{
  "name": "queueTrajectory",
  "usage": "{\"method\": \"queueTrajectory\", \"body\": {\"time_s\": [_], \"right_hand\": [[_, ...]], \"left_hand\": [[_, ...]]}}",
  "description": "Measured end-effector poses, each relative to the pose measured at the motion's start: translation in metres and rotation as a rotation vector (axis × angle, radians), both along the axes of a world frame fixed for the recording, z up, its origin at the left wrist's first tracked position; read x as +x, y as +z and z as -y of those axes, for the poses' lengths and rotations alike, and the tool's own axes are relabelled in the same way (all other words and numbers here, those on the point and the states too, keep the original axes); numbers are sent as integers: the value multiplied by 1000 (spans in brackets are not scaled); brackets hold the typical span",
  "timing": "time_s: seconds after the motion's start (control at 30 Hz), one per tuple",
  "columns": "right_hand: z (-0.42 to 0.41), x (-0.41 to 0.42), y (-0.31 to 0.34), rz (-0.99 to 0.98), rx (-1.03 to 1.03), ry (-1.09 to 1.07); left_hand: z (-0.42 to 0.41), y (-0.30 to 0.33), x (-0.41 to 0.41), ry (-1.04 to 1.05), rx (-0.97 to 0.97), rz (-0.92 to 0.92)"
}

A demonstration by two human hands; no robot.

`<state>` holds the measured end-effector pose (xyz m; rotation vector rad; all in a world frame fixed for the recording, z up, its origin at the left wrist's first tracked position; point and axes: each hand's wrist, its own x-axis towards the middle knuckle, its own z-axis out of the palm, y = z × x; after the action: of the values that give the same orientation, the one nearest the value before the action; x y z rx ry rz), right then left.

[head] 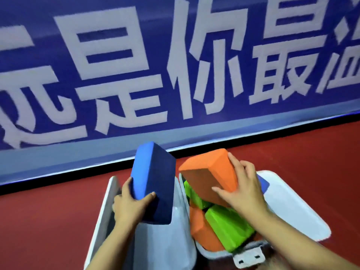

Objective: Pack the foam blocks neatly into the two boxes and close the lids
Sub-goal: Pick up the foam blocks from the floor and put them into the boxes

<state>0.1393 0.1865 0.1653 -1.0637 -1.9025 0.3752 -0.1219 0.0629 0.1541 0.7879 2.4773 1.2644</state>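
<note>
Counted across the frame: two blue foam blocks, one at centre (153,182) and one peeking out at right (264,185), two orange foam blocks (210,176) (202,230), two green foam blocks (194,195) (228,227), two grey boxes (109,211) (214,254), and two hands (126,207) (243,190).

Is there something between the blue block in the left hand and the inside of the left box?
Nothing visible. The left hand holds the blue block upright directly above the left box, whose visible interior looks bare beneath it. The other blocks lie in the right box.
</note>
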Motion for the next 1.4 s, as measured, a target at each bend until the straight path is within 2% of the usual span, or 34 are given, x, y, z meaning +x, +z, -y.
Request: {"method": "queueTrajectory", "body": {"time_s": [0.17, 0.27, 0.33, 0.43, 0.63, 0.73, 0.83, 1.0, 1.07, 1.17, 1.3, 1.4], "right_hand": [[27, -85, -32, 57, -279, 97], [30, -113, -55, 309, -488, 211], [25, -113, -63, 375, -585, 316], [2, -85, -58, 299, -615, 333], [-54, 60, -44, 17, -617, 59], [-58, 175, -68, -99, -629, -182], [-38, 270, -114, -84, -707, -376], [63, 401, -228, 12, -1152, -632], [108, 427, -261, -21, -1291, -727], [162, 449, -305, 6, -1500, -769], [218, 451, -369, 25, -1758, -849], [241, 440, -403, 221, -1793, -776]], "left_hand": [[20, -45, -20, -13, -104, 178], [12, -41, -16, -79, 16, 209], [-5, -32, -6, -145, 113, 169], [-37, -12, 38, -345, 221, 201], [-102, 8, 187, -743, 194, 342], [-127, -5, 279, -944, 80, 417], [-139, -25, 352, -1133, -64, 493], [-134, -78, 477, -1484, -453, 538], [-126, -98, 513, -1578, -587, 513], [-113, -129, 551, -1561, -673, 505], [-98, -177, 575, -1576, -910, 422], [-98, -201, 577, -1590, -1052, 324]]}}
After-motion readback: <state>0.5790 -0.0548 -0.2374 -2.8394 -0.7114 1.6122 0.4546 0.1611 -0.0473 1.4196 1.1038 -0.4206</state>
